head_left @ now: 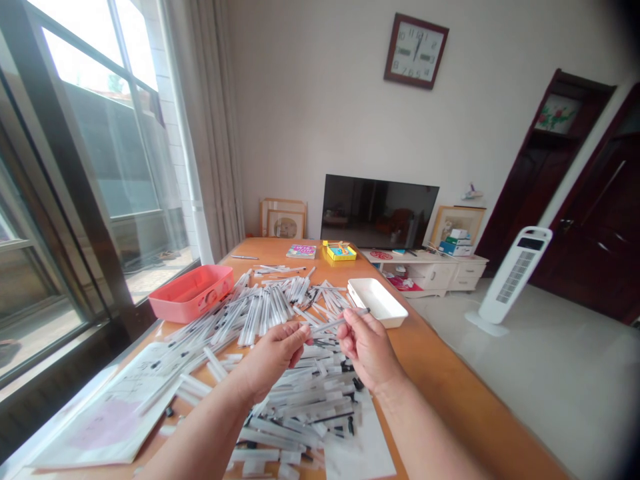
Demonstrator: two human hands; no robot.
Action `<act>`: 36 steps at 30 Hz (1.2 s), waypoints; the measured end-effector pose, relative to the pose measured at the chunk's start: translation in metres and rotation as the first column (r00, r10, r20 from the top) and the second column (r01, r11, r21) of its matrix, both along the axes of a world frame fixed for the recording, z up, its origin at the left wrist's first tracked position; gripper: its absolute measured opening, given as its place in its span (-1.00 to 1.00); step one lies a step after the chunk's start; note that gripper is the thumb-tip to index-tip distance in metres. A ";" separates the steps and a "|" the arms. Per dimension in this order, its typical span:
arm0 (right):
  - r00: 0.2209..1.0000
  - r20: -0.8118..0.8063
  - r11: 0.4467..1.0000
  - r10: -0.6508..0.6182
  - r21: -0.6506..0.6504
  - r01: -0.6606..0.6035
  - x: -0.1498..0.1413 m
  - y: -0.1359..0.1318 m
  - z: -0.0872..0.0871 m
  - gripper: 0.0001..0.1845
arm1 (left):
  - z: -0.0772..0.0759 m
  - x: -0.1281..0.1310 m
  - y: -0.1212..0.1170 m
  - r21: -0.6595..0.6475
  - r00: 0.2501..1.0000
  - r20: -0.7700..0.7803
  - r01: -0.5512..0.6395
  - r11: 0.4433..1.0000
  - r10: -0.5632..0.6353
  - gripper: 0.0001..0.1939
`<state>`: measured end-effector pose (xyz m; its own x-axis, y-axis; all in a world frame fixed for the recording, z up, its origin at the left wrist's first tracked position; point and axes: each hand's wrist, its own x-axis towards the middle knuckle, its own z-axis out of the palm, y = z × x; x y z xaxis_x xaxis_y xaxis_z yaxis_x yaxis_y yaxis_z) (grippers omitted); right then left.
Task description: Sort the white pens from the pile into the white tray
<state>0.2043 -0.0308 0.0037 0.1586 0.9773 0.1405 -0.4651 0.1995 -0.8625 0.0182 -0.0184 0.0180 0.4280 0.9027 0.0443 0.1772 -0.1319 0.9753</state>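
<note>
Between my two hands a slim translucent pen [327, 327] with a dark end is held nearly level above the table. My left hand [283, 350] pinches its left end between thumb and fingers. Near the dark end, my right hand [367, 343] grips it with thumb and forefinger. Below and around them lie many clear pen barrels [265, 310], white tubes and small black caps in loose heaps. Just beyond my right hand stands a white plastic tray [395, 313]. Part of the heap is hidden behind my forearms.
A red plastic basket [173, 303] stands at the table's left edge. An open booklet [100, 427] lies front left. Farther back are a small colourful book [301, 251], a yellow box [341, 253] and a single pen [245, 257]. A tower fan [515, 280] stands on the floor at right.
</note>
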 end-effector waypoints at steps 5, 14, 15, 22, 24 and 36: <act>0.998 -0.019 0.998 -0.054 -0.036 0.054 0.002 0.004 -0.002 -0.63 | -0.006 0.006 -0.003 0.332 0.987 -0.138 -0.029 0.943 0.079 -0.59; 0.998 -0.030 0.997 -0.052 -0.052 0.051 0.001 0.003 -0.001 -0.64 | 0.003 0.003 -0.009 0.681 0.855 -0.411 0.058 0.730 0.315 -0.61; 0.999 -0.028 0.998 -0.046 -0.052 0.045 0.001 0.002 -0.001 -0.65 | 0.004 0.003 -0.009 0.678 0.854 -0.415 0.060 0.732 0.314 -0.59; 1.000 -0.004 0.998 -0.030 -0.050 0.030 0.004 0.003 -0.001 -0.62 | 0.002 0.005 -0.008 0.391 0.948 -0.289 -0.011 0.920 0.134 -0.51; 1.000 0.001 0.999 -0.023 -0.045 0.023 0.005 0.003 -0.001 -0.61 | 0.002 0.006 -0.008 0.263 0.967 -0.239 -0.017 0.965 0.083 -0.48; 0.998 -0.015 0.997 0.068 -0.037 -0.069 0.007 0.003 -0.001 -0.65 | 0.003 0.005 -0.009 -0.351 0.968 0.232 0.175 0.920 -0.096 -0.53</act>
<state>0.2114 -0.0275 0.0030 0.0927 0.9905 0.1017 -0.4882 0.1342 -0.8623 0.0228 -0.0270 0.0208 0.5647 0.8060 -0.1774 -0.0265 0.2326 0.9722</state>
